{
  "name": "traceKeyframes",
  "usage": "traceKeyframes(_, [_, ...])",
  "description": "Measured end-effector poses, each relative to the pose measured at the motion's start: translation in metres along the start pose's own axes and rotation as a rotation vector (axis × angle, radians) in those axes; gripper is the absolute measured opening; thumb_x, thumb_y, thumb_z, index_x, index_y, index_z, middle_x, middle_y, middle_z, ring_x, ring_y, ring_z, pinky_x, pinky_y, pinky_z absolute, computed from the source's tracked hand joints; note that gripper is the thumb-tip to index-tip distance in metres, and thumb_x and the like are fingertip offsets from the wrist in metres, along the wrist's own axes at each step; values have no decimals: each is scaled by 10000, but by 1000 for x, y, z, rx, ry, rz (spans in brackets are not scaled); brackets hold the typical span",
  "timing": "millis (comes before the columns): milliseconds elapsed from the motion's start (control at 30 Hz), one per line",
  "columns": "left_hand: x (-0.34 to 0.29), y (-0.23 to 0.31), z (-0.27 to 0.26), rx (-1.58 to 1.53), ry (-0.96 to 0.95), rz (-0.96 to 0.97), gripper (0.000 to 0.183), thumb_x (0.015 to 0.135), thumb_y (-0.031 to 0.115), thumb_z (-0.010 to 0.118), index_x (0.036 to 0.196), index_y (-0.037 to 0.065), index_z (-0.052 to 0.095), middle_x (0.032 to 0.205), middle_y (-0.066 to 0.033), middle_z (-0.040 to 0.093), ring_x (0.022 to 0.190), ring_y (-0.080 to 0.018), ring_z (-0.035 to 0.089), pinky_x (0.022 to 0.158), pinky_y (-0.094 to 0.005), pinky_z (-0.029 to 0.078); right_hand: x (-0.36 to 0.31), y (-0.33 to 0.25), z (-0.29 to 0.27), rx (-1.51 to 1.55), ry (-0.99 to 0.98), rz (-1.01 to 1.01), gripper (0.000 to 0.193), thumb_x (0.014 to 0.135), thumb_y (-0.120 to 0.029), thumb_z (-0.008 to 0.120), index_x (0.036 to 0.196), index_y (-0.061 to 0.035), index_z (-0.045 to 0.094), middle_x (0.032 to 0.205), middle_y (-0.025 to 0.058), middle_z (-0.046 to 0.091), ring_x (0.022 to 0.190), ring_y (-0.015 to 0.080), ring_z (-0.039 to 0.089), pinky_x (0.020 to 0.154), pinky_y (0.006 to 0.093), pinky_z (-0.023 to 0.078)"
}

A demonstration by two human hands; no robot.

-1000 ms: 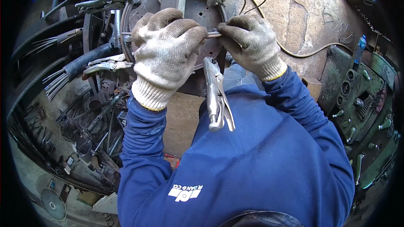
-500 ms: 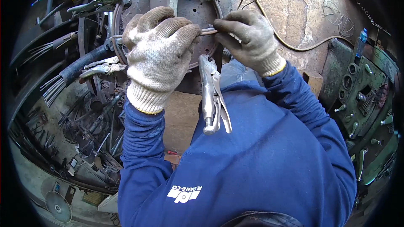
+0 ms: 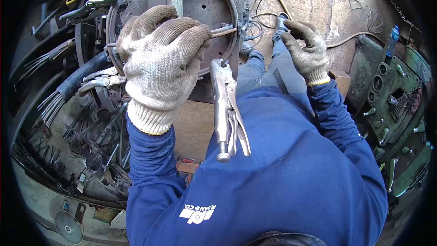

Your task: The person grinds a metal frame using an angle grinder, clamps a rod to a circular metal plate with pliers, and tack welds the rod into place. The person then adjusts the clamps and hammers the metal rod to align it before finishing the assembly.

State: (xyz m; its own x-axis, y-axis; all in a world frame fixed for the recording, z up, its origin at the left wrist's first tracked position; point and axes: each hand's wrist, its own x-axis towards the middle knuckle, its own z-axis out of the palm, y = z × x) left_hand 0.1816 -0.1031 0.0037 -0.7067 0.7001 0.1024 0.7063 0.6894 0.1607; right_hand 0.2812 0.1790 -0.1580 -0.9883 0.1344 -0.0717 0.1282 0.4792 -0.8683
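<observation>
My left hand (image 3: 161, 66), in a pale knit glove with a dirty grey palm side, is closed round a thin metal rod (image 3: 223, 32). The rod lies across a dark round metal plate (image 3: 211, 7) with small holes and a rim ring; its right end sticks out past my fingers towards the rim. My right hand (image 3: 307, 52), gloved alike, hovers off to the right above my trouser leg, its fingers apart and holding nothing. Locking pliers (image 3: 222, 105) grip the plate's near rim, their handles hanging toward my blue top.
More locking pliers (image 3: 102, 81) sit at the plate's left. Bundled thin rods (image 3: 48, 109) poke from a dark tube. Loose tools and scrap cover the lower-left shelf. A green machine (image 3: 391, 95) with levers stands right; a cable (image 3: 350, 41) crosses the floor.
My right hand has let go of the rod's right end and moved away to the right. My left hand keeps hold of the rod. The view has shifted slightly.
</observation>
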Motion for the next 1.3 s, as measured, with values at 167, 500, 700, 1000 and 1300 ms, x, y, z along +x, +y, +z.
traceKeyframes(167, [3,3,-6,9,-44,-15,244,770,169,822,1012,157,794,1053,-14,766,1121,-308,655,981,-452,484,5,-9,14,101,-4,-68,318,880,-163,829,1175,-67,757,1096,123,699,917,194,713,782,316,585])
traceKeyframes(500, [3,2,-2,-13,16,14,233,758,158,830,987,142,796,1003,-24,770,1058,-302,686,920,-437,528,13,-13,22,119,-33,-86,290,882,-188,830,1141,-70,778,1051,135,719,926,218,742,779,315,597])
traceKeyframes(700, [3,2,-3,-12,22,27,236,747,150,838,979,133,804,992,-40,776,1043,-301,694,918,-432,534,16,-22,17,42,12,-253,305,838,-183,863,1118,-85,789,1050,128,725,939,239,734,798,326,599])
traceKeyframes(1000, [3,0,-1,7,14,44,236,760,167,837,993,139,806,1010,-43,776,1057,-300,691,956,-430,515,43,-71,37,-167,92,-618,305,767,-297,888,1025,-158,804,1048,60,733,951,235,711,822,366,574])
traceKeyframes(1300, [1,-1,-2,0,9,41,241,765,171,836,1003,144,805,1012,-43,773,1065,-299,690,949,-433,520,46,-81,39,-298,79,-752,187,753,-200,836,918,-122,795,1017,28,742,964,244,707,855,375,579])
